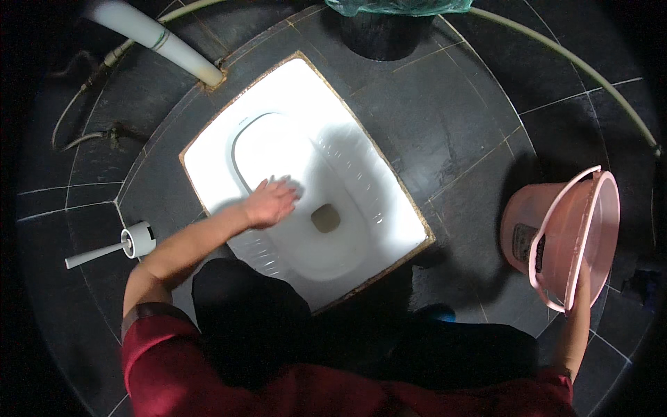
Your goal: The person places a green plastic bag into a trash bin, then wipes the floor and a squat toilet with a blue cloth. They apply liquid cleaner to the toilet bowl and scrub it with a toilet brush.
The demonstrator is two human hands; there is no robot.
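My left hand point(271, 202) is stretched out over the basin of a white ceramic squat toilet point(385, 208). Its fingers are slightly apart and nothing shows in it. At the right stands or tilts a pink plastic bucket point(560, 229) with a pink handle and a dark label. My right forearm reaches to the bucket's near rim, and the hand itself is hidden by or inside the bucket. A white toilet brush point(99, 254) rests in its white holder point(139, 240) to the left of my left forearm.
Dark tiles point(448, 151) surround the toilet. A black bin point(388, 36) with a green plastic liner point(398, 6) stands at the top. A white pipe point(177, 52) meets the floor at upper left, near a thin hose point(60, 122). A long pale hose point(573, 57) curves along the upper right.
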